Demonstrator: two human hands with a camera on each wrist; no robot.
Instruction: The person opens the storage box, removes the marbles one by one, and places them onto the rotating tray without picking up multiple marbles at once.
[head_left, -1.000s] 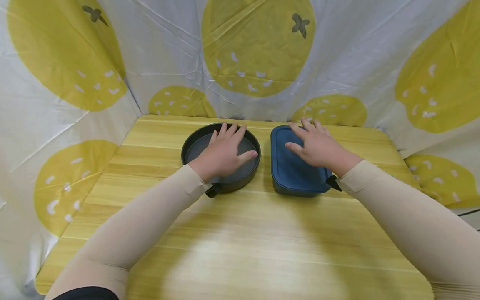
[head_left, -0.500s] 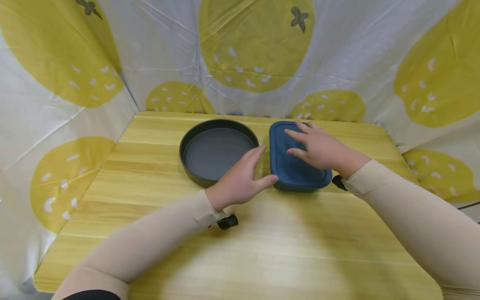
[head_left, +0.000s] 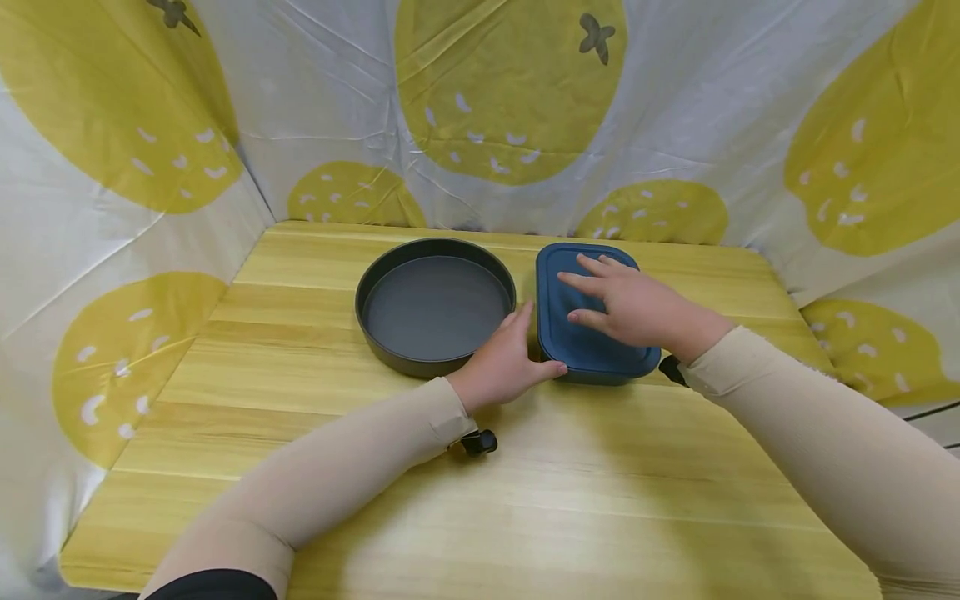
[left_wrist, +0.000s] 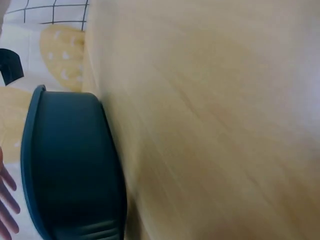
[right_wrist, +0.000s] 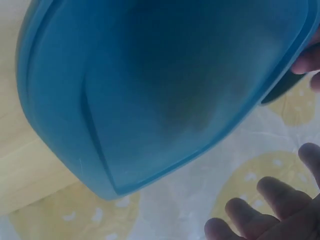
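A blue rectangular box [head_left: 581, 333] with a fitted lid stands on the table. My left hand [head_left: 495, 367] is at its near left corner, thumb beside the lid's edge and fingers along the left side; whether they touch is unclear. In the right wrist view, fingertips [right_wrist: 307, 62] appear near the lid's rim. My right hand [head_left: 637, 307] is spread over the lid, apparently without gripping. The right wrist view has its fingers [right_wrist: 280, 200] beyond the lid [right_wrist: 165, 90]. The left wrist view gives the box's side wall [left_wrist: 75, 165].
A round dark grey pan [head_left: 435, 308] stands left of the box, a small gap between them. Behind is a white curtain [head_left: 322, 92] with yellow fruit prints, along the far edge of the wooden table [head_left: 525, 517].
My left hand has moved from above the pan, right and nearer, to the box's near left corner. My right hand has shifted only slightly over the lid. Box and pan appear unmoved.
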